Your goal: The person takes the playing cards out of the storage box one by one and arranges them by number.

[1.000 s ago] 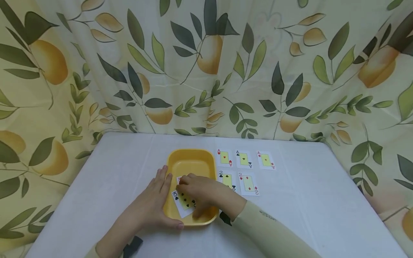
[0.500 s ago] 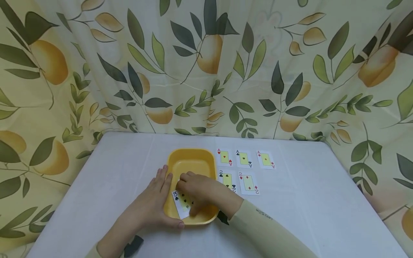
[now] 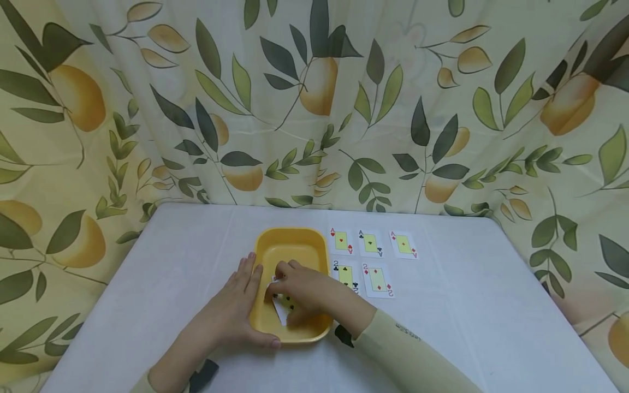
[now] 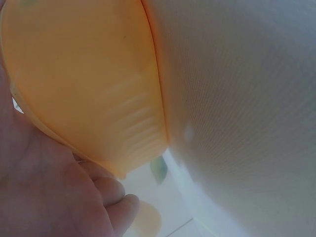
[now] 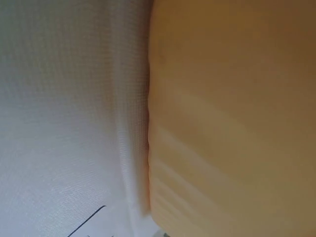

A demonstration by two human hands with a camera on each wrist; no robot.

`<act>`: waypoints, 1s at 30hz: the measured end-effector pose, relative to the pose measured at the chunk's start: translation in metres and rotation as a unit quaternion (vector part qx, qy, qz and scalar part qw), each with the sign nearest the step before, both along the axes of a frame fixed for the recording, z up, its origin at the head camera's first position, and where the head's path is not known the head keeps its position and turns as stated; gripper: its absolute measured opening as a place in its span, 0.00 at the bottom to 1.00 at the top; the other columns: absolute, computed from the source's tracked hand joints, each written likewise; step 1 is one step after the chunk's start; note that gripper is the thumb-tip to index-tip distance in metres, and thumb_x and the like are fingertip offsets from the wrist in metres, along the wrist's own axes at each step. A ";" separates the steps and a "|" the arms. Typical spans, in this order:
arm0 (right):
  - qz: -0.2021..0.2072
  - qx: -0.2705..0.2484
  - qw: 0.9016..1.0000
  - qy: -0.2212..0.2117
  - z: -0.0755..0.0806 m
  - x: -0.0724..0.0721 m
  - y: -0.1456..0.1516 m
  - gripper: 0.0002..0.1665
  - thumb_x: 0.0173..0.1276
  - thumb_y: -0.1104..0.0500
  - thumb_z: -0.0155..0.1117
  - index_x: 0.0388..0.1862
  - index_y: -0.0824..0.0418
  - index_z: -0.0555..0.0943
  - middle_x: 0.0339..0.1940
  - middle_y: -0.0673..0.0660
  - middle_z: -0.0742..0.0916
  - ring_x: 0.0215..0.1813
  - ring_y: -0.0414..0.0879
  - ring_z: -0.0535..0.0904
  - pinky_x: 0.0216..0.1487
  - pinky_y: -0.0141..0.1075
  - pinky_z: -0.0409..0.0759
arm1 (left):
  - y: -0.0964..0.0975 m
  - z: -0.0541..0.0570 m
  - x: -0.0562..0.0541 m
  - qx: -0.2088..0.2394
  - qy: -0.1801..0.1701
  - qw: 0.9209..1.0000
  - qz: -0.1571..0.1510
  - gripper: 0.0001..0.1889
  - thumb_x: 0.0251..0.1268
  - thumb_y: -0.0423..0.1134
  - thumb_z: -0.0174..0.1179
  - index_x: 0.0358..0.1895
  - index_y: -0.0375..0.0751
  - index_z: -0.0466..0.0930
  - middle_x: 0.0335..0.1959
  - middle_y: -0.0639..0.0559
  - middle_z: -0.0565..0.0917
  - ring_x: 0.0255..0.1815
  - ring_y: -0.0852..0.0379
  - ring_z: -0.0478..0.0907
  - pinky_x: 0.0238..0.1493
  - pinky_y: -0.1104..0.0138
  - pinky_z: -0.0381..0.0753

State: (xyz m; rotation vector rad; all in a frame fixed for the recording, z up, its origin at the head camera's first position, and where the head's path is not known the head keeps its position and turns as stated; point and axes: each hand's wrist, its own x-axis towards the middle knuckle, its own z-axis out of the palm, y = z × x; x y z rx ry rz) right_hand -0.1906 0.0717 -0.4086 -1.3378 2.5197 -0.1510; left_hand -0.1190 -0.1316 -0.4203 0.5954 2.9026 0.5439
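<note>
A yellow tray [image 3: 292, 240] stands on the table in the head view. My left hand [image 3: 231, 311] rests along its left rim, fingers straight and thumb spread around the near left corner. Over the tray, my right hand [image 3: 307, 292] has its fingers curled and pinches a playing card [image 3: 282, 312] with black pips. Those fingers cover most of the card, and a second card edge shows above it. Both wrist views show the outer wall of the tray [image 4: 84, 74]; the left one also catches the left palm [image 4: 49, 192]. No right fingers appear in the right wrist view.
Right of the tray lie an ace of hearts [image 3: 340, 240], ace of clubs [image 3: 370, 243] and ace of diamonds [image 3: 403, 244] in one row. Nearer are a two of clubs [image 3: 345, 273], partly behind the right hand, and a two of diamonds [image 3: 378, 280]. A patterned curtain [image 3: 295, 136] hangs behind.
In the tray, the black-pipped card, earlier showing a 3, has shifted right and up under the right fingers, which now hide more of it. My left hand stays put.
</note>
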 end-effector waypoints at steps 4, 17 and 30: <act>-0.026 -0.007 1.000 -0.013 0.000 0.000 0.002 0.39 0.45 0.46 0.85 0.58 0.33 0.77 0.56 0.47 0.75 0.54 0.43 0.68 0.56 0.33 0.77 | 0.000 -0.001 0.000 -0.004 -0.007 1.000 0.005 0.78 0.28 0.86 0.63 0.79 0.32 0.45 0.82 0.38 0.35 0.82 0.41 0.35 0.80 0.49 0.49; -0.081 -0.038 0.995 0.042 0.046 0.002 0.035 0.58 0.39 0.47 0.87 0.70 0.54 0.70 0.63 0.49 0.75 0.61 0.43 0.71 0.67 0.36 0.76 | 0.002 -0.005 0.001 0.001 -0.011 1.000 0.012 0.80 0.26 0.85 0.64 0.79 0.32 0.45 0.82 0.39 0.35 0.82 0.41 0.34 0.80 0.49 0.49; -0.174 -0.014 0.983 0.059 0.056 -0.002 0.106 0.57 0.37 0.51 0.88 0.69 0.53 0.71 0.62 0.49 0.75 0.58 0.42 0.70 0.64 0.37 0.78 | 0.002 -0.004 0.001 0.002 0.003 1.000 0.019 0.80 0.25 0.86 0.64 0.79 0.31 0.45 0.82 0.38 0.36 0.82 0.40 0.37 0.79 0.49 0.50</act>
